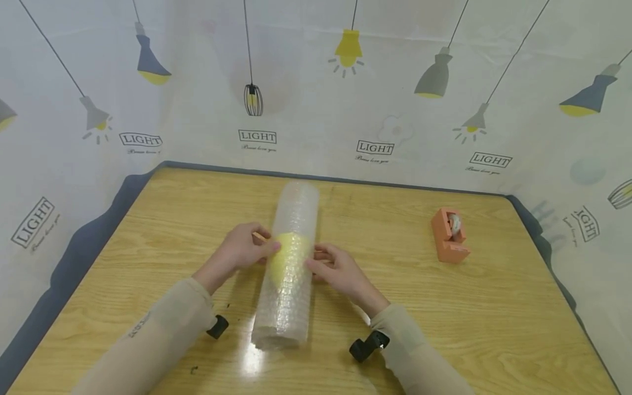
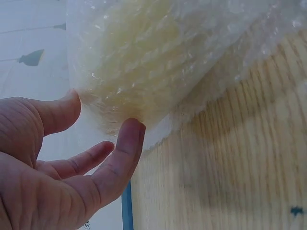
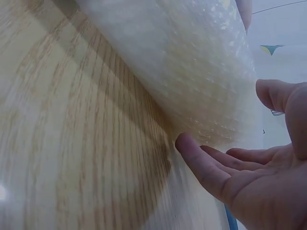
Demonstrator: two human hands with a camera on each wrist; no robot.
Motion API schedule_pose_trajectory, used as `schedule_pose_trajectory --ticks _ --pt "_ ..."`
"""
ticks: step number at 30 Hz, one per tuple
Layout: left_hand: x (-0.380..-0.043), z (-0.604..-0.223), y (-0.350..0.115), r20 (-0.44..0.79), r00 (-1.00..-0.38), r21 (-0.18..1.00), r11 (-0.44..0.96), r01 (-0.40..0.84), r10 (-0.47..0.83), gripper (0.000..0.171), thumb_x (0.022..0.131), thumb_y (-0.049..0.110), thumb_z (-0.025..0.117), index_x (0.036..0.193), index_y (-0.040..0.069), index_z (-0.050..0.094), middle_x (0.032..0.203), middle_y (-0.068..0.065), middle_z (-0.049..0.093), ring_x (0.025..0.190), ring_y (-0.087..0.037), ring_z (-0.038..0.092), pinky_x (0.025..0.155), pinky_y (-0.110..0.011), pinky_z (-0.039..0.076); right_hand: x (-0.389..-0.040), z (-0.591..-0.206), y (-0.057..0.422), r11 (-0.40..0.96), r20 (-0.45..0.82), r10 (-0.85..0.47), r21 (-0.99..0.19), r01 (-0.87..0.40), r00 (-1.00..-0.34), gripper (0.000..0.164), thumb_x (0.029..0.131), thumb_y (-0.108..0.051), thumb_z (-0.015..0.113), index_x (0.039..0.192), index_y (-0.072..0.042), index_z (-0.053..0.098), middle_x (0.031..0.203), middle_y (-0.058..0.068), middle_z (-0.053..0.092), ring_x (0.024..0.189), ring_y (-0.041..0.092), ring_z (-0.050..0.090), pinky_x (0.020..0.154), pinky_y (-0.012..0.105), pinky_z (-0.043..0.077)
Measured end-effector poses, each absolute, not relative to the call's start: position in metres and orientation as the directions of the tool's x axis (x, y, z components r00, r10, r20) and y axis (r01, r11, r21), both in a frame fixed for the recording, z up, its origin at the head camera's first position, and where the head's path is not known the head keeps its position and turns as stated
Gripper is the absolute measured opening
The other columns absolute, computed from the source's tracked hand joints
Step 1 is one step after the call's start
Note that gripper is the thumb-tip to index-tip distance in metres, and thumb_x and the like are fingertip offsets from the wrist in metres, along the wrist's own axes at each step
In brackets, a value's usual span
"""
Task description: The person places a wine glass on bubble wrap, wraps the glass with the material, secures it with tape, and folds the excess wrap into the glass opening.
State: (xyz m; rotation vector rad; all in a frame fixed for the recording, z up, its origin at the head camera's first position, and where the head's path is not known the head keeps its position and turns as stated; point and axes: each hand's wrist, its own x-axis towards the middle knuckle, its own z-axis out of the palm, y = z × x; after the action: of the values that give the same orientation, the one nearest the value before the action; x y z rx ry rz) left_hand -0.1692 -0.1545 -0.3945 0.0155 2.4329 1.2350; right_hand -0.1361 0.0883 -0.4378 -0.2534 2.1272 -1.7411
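Note:
A long roll of clear bubble wrap (image 1: 283, 310) lies lengthwise on the wooden table (image 1: 390, 236), its near end toward me. Inside it a yellow object (image 1: 291, 258) shows through the layers, its outline blurred by the plastic. My left hand (image 1: 247, 245) holds the left side at the yellow part, thumb on the upper surface and fingers lower down. From the right side my right hand (image 1: 340, 271) holds the roll at about the same height, its fingertips (image 3: 184, 143) low by the table and its thumb at the upper side.
An orange tape dispenser (image 1: 449, 236) with a small tape roll stands on the right of the table. A wall covering (image 1: 306, 60) printed with lamps surrounds the table's back and sides. Each wrist carries a black device (image 1: 367, 345).

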Motion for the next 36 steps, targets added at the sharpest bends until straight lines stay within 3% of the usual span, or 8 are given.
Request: schedule_pose_trajectory --ticks 9,25,36 --pt "-0.165 -0.394 -0.145 -0.362 -0.907 0.809 0.556 -0.191 0.216 0.044 0.1 0.02 0.07 0.131 -0.006 0.052 0.12 -0.029 0.068 0.087 -0.029 0.075 0.087 -0.045 0.061 -0.134 -0.435 0.097 0.234 -0.145 -0.315 -0.97 0.071 -0.938 0.051 0.103 -0.013 0.063 0.145 0.009 0.047 0.135 0.031 0.058 0.113 0.042 0.067 0.086 0.043 0.062" --pt "-0.16 -0.398 -0.131 -0.301 -0.922 0.805 0.583 -0.107 0.246 0.042 0.096 0.019 0.072 0.127 -0.008 0.065 0.107 -0.019 0.073 0.085 -0.028 0.072 0.079 -0.038 0.062 -0.129 -0.427 0.11 0.337 -0.128 -0.225 -0.94 0.046 -0.966 0.053 0.1 -0.017 0.067 0.147 0.002 0.05 0.135 0.027 0.059 0.107 0.035 0.065 0.082 0.044 0.062" --pt "-0.159 -0.401 -0.12 -0.322 -0.926 0.824 0.541 -0.171 0.197 0.03 0.093 0.011 0.071 0.118 -0.006 0.065 0.105 -0.019 0.072 0.083 -0.027 0.075 0.079 -0.037 0.063 -0.126 -0.422 0.117 0.391 -0.078 -0.201 -0.92 -0.007 -0.976 0.051 0.099 -0.018 0.068 0.143 0.002 0.054 0.132 0.023 0.062 0.106 0.035 0.064 0.079 0.037 0.06"
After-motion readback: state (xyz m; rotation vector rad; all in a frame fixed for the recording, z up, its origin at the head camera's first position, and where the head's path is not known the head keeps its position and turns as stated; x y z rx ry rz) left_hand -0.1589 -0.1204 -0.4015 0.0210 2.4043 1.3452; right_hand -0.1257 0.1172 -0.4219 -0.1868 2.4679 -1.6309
